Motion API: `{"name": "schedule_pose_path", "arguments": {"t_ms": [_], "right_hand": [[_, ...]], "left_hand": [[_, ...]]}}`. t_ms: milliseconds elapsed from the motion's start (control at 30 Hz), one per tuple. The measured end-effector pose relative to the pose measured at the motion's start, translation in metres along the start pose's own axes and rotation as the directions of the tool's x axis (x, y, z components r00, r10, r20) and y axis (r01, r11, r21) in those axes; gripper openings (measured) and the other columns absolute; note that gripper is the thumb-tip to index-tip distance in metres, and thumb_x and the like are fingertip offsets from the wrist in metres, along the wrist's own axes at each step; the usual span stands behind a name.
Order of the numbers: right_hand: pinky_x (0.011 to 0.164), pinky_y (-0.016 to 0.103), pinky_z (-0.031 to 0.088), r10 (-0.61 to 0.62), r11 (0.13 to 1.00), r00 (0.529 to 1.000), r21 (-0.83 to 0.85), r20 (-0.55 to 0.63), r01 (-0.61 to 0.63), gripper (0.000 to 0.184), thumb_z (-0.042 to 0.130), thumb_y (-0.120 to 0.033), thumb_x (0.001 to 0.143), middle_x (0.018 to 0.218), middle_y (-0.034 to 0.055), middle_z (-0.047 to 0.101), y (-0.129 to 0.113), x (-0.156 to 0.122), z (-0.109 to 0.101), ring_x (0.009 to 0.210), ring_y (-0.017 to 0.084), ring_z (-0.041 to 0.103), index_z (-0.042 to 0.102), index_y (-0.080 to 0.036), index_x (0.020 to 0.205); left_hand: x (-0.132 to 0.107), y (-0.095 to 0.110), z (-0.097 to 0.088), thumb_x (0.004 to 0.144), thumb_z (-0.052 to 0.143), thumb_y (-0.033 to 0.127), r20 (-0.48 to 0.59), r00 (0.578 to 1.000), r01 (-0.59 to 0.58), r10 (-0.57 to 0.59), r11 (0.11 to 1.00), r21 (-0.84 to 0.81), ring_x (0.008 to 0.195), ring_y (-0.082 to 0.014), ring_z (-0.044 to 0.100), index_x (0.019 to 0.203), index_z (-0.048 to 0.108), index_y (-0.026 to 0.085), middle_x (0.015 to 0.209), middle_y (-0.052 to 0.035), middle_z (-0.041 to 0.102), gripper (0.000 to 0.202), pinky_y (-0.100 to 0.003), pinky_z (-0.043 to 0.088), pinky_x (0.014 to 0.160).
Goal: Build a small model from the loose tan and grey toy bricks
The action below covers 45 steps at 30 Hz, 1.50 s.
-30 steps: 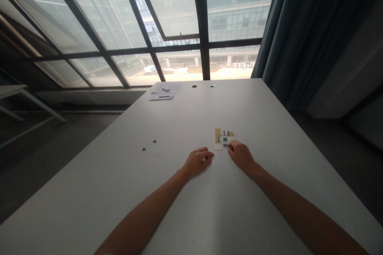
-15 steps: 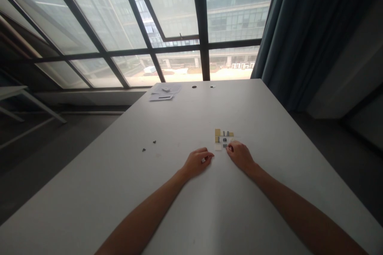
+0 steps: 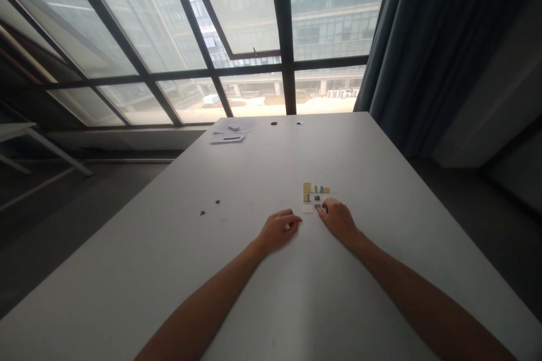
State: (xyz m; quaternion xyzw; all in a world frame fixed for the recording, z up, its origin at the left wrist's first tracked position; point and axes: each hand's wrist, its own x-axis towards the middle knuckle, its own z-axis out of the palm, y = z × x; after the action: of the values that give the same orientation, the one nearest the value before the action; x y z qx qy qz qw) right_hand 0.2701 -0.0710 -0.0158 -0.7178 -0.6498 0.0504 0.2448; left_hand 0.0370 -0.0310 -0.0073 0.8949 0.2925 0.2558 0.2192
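A small flat cluster of toy bricks [image 3: 315, 194], yellow, grey and white, lies on the white table [image 3: 271, 271] just beyond my hands. My right hand [image 3: 337, 218] rests on the table with its fingers curled, the fingertips pinched at the near edge of the cluster; whether they grip a piece is too small to tell. My left hand [image 3: 278, 230] lies a little to the left, fingers curled in, with a small pale piece showing between thumb and finger.
Two tiny dark pieces [image 3: 210, 207] lie on the table to the left. Papers [image 3: 232, 130] and two small round things [image 3: 287, 123] sit at the far edge by the window. A dark curtain [image 3: 423, 45] hangs at the right.
My right hand has crept slightly left and forward onto the near edge of the brick cluster. My left hand has hardly moved.
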Motion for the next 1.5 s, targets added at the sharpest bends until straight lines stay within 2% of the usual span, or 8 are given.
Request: {"name": "schedule_pose_path", "arguments": {"t_ms": [200, 300, 367, 433, 500, 567, 933, 1500], "right_hand": [[0.067, 0.027, 0.038, -0.024, 1.000, 0.999, 0.016, -0.037, 0.025, 0.019, 0.058, -0.029, 0.093, 0.081, 0.0065, 0.068, -0.002, -0.004, -0.006, 0.071, 0.017, 0.060, 0.066, -0.017, 0.080], [0.066, 0.026, 0.036, -0.149, 0.987, 0.988, 0.058, -0.029, 0.151, 0.024, 0.053, -0.028, 0.094, 0.078, 0.0044, 0.067, -0.007, -0.011, -0.014, 0.069, 0.016, 0.058, 0.064, -0.018, 0.075], [0.066, 0.025, 0.036, -0.314, 0.945, 0.948, 0.116, 0.045, 0.307, 0.027, 0.052, -0.025, 0.094, 0.075, 0.0032, 0.065, -0.013, -0.017, -0.018, 0.068, 0.014, 0.057, 0.062, -0.018, 0.071], [0.065, 0.024, 0.035, -0.471, 0.877, 0.870, 0.181, 0.144, 0.445, 0.026, 0.053, -0.023, 0.092, 0.072, 0.0020, 0.064, -0.019, -0.023, -0.021, 0.065, 0.013, 0.055, 0.062, -0.018, 0.068], [0.064, 0.024, 0.034, -0.565, 0.823, 0.794, 0.224, 0.223, 0.523, 0.023, 0.055, -0.020, 0.089, 0.070, 0.0010, 0.064, -0.024, -0.026, -0.021, 0.063, 0.012, 0.052, 0.062, -0.018, 0.066], [0.063, 0.024, 0.033, -0.598, 0.800, 0.757, 0.239, 0.264, 0.550, 0.021, 0.056, -0.017, 0.085, 0.069, 0.0004, 0.063, -0.026, -0.028, -0.021, 0.061, 0.011, 0.050, 0.062, -0.018, 0.065], [0.063, 0.024, 0.032, -0.558, 0.830, 0.781, 0.212, 0.282, 0.516, 0.020, 0.056, -0.017, 0.083, 0.067, -0.0001, 0.064, -0.026, -0.027, -0.020, 0.060, 0.012, 0.049, 0.061, -0.018, 0.064], [0.062, 0.025, 0.029, -0.562, 0.827, 0.782, 0.220, 0.269, 0.518, 0.020, 0.055, -0.019, 0.083, 0.068, -0.0001, 0.063, -0.024, -0.026, -0.016, 0.061, 0.012, 0.047, 0.060, -0.019, 0.063]], "left_hand": [[0.000, 0.002, -0.002, 0.093, 0.053, 0.021, 0.003, 1.000, 0.013, -0.013, 1.000, 0.008, 0.069, -0.0105, 0.057, 0.098, 0.076, 0.021, 0.079, -0.0022, 0.064, 0.023, -0.020, 0.046, 0.070], [-0.001, 0.002, -0.002, 0.093, 0.054, 0.020, -0.010, 1.000, 0.022, -0.022, 1.000, -0.001, 0.069, -0.0106, 0.058, 0.098, 0.076, 0.021, 0.079, -0.0022, 0.064, 0.023, -0.020, 0.046, 0.069], [-0.001, 0.001, -0.001, 0.092, 0.055, 0.020, -0.024, 0.999, 0.027, -0.027, 1.000, -0.003, 0.070, -0.0109, 0.058, 0.098, 0.076, 0.021, 0.080, -0.0021, 0.065, 0.022, -0.020, 0.046, 0.070], [-0.001, -0.001, 0.000, 0.092, 0.055, 0.021, -0.039, 0.999, 0.036, -0.036, 0.999, 0.002, 0.071, -0.0113, 0.058, 0.099, 0.076, 0.022, 0.080, -0.0020, 0.065, 0.022, -0.021, 0.046, 0.071], [-0.001, -0.003, 0.001, 0.093, 0.055, 0.022, -0.044, 0.998, 0.050, -0.049, 0.999, 0.011, 0.070, -0.0113, 0.058, 0.099, 0.077, 0.022, 0.080, -0.0020, 0.065, 0.023, -0.021, 0.046, 0.070], [-0.001, -0.003, 0.002, 0.093, 0.055, 0.022, -0.036, 0.998, 0.060, -0.060, 0.998, 0.019, 0.070, -0.0113, 0.058, 0.099, 0.077, 0.022, 0.081, -0.0020, 0.065, 0.023, -0.021, 0.046, 0.070], [0.002, 0.004, -0.001, 0.093, 0.054, 0.026, 0.069, 0.994, 0.085, -0.090, 0.994, 0.069, 0.071, -0.0118, 0.060, 0.096, 0.077, 0.024, 0.084, -0.0017, 0.067, 0.023, -0.022, 0.045, 0.069], [0.003, 0.003, -0.001, 0.092, 0.056, 0.025, 0.062, 0.992, 0.101, -0.105, 0.992, 0.070, 0.075, -0.0129, 0.063, 0.095, 0.077, 0.026, 0.086, -0.0005, 0.071, 0.022, -0.022, 0.046, 0.071]]}}
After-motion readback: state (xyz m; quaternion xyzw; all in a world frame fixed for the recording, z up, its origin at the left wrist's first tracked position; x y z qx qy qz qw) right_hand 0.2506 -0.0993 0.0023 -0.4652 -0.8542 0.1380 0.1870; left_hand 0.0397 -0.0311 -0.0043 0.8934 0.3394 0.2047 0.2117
